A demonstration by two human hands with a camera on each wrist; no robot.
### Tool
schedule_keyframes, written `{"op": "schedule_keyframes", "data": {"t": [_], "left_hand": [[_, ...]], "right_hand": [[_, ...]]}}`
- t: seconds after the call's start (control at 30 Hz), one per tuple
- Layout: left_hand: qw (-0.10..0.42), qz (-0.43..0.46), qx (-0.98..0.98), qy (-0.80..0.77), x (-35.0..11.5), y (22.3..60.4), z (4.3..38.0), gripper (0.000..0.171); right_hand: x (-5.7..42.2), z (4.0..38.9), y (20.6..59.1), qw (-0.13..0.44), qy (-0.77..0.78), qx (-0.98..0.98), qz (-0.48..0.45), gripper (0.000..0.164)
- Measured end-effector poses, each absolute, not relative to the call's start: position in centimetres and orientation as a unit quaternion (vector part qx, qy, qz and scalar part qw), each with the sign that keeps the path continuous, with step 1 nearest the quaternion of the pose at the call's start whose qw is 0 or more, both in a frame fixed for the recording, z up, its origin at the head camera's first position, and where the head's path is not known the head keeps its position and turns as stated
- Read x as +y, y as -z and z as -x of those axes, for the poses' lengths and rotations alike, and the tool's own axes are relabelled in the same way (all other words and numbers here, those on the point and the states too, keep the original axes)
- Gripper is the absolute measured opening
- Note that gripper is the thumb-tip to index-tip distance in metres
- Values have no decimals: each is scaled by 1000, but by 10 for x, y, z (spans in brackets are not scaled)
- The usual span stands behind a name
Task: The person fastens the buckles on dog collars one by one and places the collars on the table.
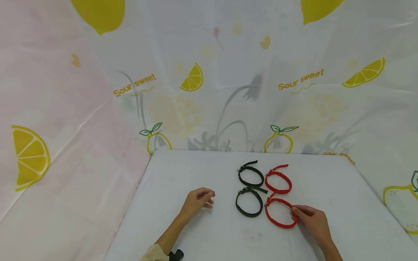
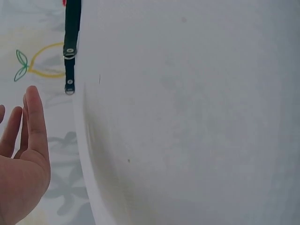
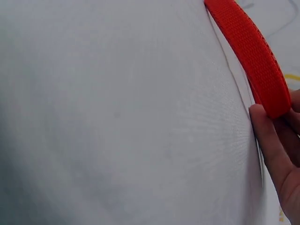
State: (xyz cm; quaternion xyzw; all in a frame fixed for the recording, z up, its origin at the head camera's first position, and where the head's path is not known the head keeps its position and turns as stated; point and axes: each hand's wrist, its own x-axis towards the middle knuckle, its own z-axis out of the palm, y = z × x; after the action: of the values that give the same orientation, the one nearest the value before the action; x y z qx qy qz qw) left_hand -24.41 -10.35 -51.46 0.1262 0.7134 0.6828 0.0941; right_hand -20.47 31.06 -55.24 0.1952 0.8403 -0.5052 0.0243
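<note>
Two red collars and two dark collars, each a buckled loop with a strap end, lie grouped on the white table. My right hand point(image 1: 312, 222) pinches the right edge of the near red collar point(image 1: 282, 226); the right wrist view shows the red woven band point(image 3: 255, 58) between thumb and fingers. Behind it lies the far red collar point(image 1: 279, 191). The near dark collar point(image 1: 249, 215) and the far dark collar point(image 1: 240, 177) sit to the left. My left hand point(image 1: 197, 203) hovers left of the dark collars with loosely bent fingers, touching none of them.
The white table point(image 1: 183, 166) ends at a back edge against a lemon-printed curtain point(image 1: 209, 108). More curtain hangs along both sides. A black object point(image 1: 176, 255) shows beside the left sleeve point(image 1: 155, 253).
</note>
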Motion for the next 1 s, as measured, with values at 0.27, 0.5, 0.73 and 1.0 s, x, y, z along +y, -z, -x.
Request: {"op": "schedule_keyframes", "data": {"t": [0.27, 0.5, 0.73, 1.0], "left_hand": [[93, -129, 715, -681, -103, 514, 244, 28], [94, -131, 716, -680, -104, 513, 246, 26], [88, -125, 724, -672, -105, 522, 256, 24], [92, -159, 778, -600, -112, 540, 277, 43]], "right_hand": [[308, 206, 550, -3, 465, 864, -191, 52], [305, 209, 547, -9, 429, 882, -195, 47], [304, 210, 543, -4, 414, 890, -189, 45], [315, 221, 531, 40, 362, 924, -114, 58]]}}
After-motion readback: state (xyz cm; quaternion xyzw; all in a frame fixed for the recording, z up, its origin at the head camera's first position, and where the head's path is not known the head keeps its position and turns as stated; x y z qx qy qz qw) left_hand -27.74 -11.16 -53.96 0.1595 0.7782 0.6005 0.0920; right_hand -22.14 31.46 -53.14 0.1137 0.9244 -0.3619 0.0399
